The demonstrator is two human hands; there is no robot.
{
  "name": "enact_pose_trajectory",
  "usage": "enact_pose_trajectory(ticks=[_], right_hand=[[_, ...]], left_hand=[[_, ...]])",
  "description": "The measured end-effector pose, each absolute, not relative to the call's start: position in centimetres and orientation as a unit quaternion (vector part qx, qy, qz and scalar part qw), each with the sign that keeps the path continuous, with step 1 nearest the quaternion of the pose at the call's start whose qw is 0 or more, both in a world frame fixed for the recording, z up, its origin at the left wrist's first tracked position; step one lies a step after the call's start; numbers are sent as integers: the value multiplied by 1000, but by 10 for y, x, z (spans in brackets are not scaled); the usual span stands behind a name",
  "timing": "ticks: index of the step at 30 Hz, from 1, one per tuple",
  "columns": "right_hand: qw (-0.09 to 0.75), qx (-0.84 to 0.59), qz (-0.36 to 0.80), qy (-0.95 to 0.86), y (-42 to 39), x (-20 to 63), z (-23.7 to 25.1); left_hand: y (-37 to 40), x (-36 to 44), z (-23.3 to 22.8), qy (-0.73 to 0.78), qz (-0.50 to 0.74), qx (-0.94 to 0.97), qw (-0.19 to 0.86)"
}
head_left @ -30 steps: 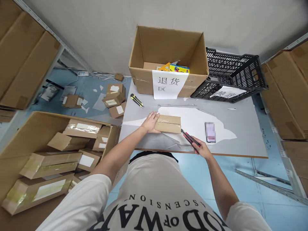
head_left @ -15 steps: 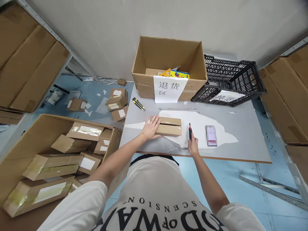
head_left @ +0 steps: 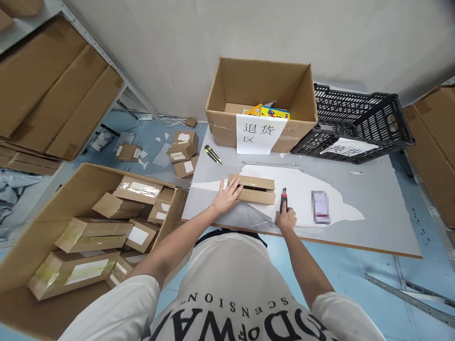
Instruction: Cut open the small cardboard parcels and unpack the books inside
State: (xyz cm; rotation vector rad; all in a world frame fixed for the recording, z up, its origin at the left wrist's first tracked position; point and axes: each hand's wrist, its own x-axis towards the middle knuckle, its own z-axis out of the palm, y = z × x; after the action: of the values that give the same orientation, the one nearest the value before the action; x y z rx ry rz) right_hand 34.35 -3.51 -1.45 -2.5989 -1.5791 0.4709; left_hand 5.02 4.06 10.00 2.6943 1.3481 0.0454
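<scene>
Brown cardboard makes up the small flat parcel (head_left: pixel 253 189) that lies on the grey table (head_left: pixel 369 208), near its near edge and left of centre, with a dark slit showing along its top where the flaps part. Our left hand (head_left: pixel 226 196) rests on the parcel's left end, the fingers spread flat across the cardboard and pressing down rather than gripping. Our right hand (head_left: pixel 285 218) sits just to the right of the parcel, fingers curled tight around a red and black utility knife (head_left: pixel 283 199) whose tip points toward the far side; the knife stands just beside the parcel's right end, and we cannot tell whether it touches. A blurred card (head_left: pixel 320 207) lies on the white sheet to the right of the knife. At the far side stand an open carton (head_left: pixel 262 102) with a white paper sign hung on its front, and a black plastic crate (head_left: pixel 359 122) to its right. A yellow and black cutter (head_left: pixel 213 155) lies on the table's far left. On the floor at left a large box (head_left: pixel 67 208) holds many taped parcels.
</scene>
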Motion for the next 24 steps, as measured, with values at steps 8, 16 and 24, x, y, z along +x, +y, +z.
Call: enact_pose_trajectory(ticks=[8,16,24], right_hand=[[254,-676,180,-668,43,347,82],[7,-494,230,-838,94,315,121],[3,-571,228,-788,126,319,120]], left_hand=[[35,46,91,419,95,902,33],[27,44,86,440,86,891,67],[13,44,87,439,108,890,64]])
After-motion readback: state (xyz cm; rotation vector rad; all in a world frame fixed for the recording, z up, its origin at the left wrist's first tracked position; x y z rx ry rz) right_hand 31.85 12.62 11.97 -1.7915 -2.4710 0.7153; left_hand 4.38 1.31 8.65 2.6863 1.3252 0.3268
